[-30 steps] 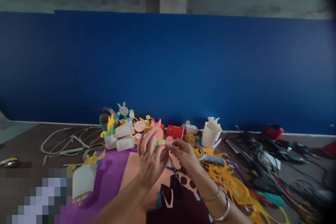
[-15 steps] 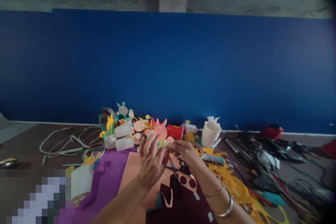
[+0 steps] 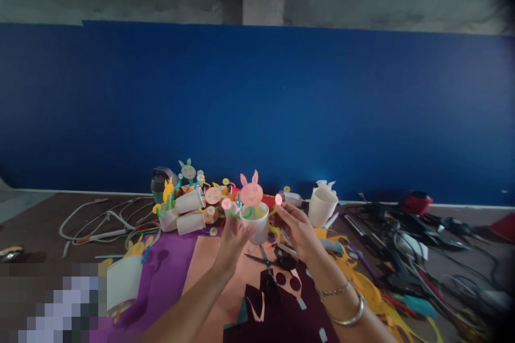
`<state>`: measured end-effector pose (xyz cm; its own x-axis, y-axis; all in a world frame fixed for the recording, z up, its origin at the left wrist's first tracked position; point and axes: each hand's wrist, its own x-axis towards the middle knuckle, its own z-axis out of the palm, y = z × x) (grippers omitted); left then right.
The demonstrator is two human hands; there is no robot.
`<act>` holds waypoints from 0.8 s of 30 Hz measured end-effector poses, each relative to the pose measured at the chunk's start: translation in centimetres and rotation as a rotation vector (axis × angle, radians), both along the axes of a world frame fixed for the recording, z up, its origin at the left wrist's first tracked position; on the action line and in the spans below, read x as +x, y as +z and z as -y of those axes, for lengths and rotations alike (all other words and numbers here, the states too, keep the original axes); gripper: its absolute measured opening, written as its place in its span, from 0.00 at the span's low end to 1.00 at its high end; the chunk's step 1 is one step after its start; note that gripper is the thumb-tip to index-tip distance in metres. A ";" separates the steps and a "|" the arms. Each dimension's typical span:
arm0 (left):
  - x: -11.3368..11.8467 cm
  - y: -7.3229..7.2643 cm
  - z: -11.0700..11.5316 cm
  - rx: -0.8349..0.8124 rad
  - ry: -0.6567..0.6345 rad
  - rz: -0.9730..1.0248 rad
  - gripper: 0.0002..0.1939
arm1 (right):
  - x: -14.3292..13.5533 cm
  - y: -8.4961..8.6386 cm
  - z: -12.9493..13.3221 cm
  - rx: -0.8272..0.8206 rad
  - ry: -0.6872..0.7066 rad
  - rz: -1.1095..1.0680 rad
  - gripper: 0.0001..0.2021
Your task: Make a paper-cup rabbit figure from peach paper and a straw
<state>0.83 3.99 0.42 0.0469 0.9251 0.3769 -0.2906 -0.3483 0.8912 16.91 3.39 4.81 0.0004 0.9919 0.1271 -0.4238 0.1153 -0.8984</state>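
Clock is centring on the cup. My left hand (image 3: 233, 236) is grasping the white paper cup (image 3: 259, 229) at its 9 o'clock side, thumb pressing on the front. Cup is standing roughly upright, mid-view, over the table. Pink rabbit face (image 3: 251, 194) is rising from it at 12. Left pink disc (image 3: 227, 204) is sitting at 10, just by my left fingers. My right hand (image 3: 298, 228) is pinching at the right pink disc (image 3: 278, 200), at 1–2 on a yellow stem (image 3: 273, 211); can't tell if the tips are gripping disc or stem.

Scissors (image 3: 266, 261) are lying spread at 6. Peach sheet (image 3: 209, 265) is lying at 7, purple sheet (image 3: 171, 268) beyond it at 8, dark sheet (image 3: 289, 316) at 5, yellow scraps (image 3: 364, 289) at 4. Two tipped cups (image 3: 190, 201) are lying between 9 and 10. Another upright white cup (image 3: 323, 206) is standing between 2 and 3. I'm wearing a chain bracelet (image 3: 333, 291) and a silver bangle (image 3: 351, 320) on my right wrist.
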 end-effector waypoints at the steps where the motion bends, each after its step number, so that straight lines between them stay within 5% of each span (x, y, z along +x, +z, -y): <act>1: 0.1 0.0 0.1 -0.048 -0.083 0.030 0.31 | 0.0 0.0 0.0 0.006 0.006 0.016 0.11; 8: 0.1 0.6 0.3 -0.191 -0.199 0.108 0.26 | -0.2 -1.2 -0.6 0.190 -0.196 0.261 0.11; 19: -0.3 1.2 0.2 -0.244 -0.160 0.078 0.26 | -0.3 0.3 0.3 0.047 -0.024 0.299 0.14; 24: -0.4 1.1 0.2 -0.233 -0.183 0.083 0.26 | -0.4 0.5 0.4 -0.015 -0.065 0.263 0.13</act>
